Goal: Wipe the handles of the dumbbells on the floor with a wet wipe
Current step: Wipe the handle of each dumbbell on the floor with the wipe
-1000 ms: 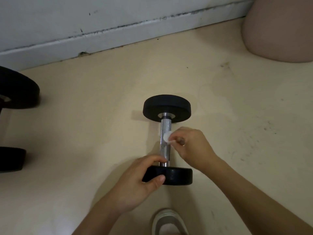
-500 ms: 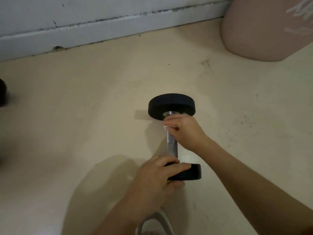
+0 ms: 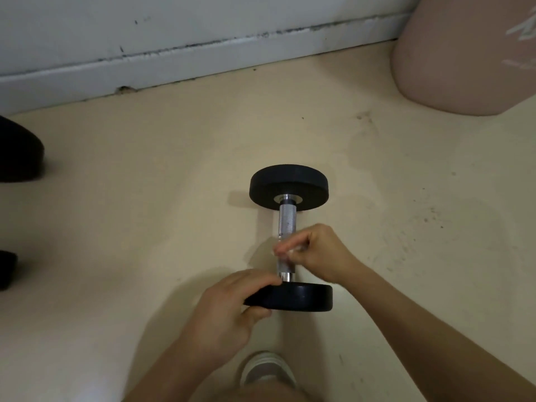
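2 hands work on 1 dumbbell (image 3: 290,227) lying on the floor (image 3: 145,227). The right hand (image 3: 322,250) pinches a wipe (image 3: 293,250), mostly hidden by its curled fingertips, against the lower part of the handle (image 3: 287,221). The left hand (image 3: 229,311) curls over the left rim of the near plate (image 3: 301,297), thumb beneath.

Half a second ago the right hand sat high on the handle, just under the far plate (image 3: 290,184); now it is down close to the near plate, and the upper handle is bare. The left hand keeps its grip on the same plate.

Floor lies open on both sides of the dumbbell and beyond the far plate up to the baseboard (image 3: 174,62). A pink bag (image 3: 464,59) stands at the top right corner, well apart. The other dumbbell (image 3: 17,152) is cut by the left edge, well apart too. A shoe (image 3: 265,369) shows at the bottom, near the near plate.
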### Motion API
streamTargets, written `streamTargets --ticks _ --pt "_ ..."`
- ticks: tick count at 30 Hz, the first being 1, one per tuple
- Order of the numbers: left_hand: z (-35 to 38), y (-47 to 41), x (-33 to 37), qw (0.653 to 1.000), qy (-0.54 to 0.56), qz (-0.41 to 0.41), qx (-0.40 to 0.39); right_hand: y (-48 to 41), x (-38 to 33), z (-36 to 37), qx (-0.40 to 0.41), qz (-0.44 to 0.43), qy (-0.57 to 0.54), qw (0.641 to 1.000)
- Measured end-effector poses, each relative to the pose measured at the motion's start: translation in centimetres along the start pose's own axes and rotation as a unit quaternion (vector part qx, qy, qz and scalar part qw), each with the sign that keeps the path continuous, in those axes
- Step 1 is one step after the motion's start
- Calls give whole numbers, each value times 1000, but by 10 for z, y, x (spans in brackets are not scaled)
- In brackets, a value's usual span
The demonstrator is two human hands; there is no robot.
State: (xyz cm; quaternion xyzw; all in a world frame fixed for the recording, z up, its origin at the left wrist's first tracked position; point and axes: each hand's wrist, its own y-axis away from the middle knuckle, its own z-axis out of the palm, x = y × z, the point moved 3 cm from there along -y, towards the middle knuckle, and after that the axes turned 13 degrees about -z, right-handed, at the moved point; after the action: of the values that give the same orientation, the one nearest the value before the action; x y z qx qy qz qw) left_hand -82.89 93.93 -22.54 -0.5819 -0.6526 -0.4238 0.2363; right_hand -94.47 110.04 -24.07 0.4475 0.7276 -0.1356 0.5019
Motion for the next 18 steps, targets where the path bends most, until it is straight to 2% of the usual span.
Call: streamTargets --ticks 3,4,5,7,9,11,13,16,18 --pt "-16 10 -14 999 -10 -25 39 8 -12 14 -113 40 -28 992" --pt "-18 12 -18 998 -13 -33 44 4 -18 15 -117 26 -26 992" --pt "-20 13 -21 998 -17 -40 46 -4 -23 15 -86 7 -35 996" --pt "-23 14 -27 997 -40 -43 57 -24 -28 11 44 -18 -54 997" --pt "-26 16 -29 994 -86 -48 57 -38 -31 16 88 -20 0 996" --pt "-31 15 -28 989 -127 -63 38 -38 -30 27 60 -21 79 995" --pt "-36 13 -32 984 -155 -84 17 -25 -27 33 19 -9 60 998" --pt "-39 9 -41 983 -161 -93 -10 -12 -29 33 -92 8 28 995" --pt "-39 9 -46 984 -153 -93 -12 -18 -28 31 -79 4 51 996"
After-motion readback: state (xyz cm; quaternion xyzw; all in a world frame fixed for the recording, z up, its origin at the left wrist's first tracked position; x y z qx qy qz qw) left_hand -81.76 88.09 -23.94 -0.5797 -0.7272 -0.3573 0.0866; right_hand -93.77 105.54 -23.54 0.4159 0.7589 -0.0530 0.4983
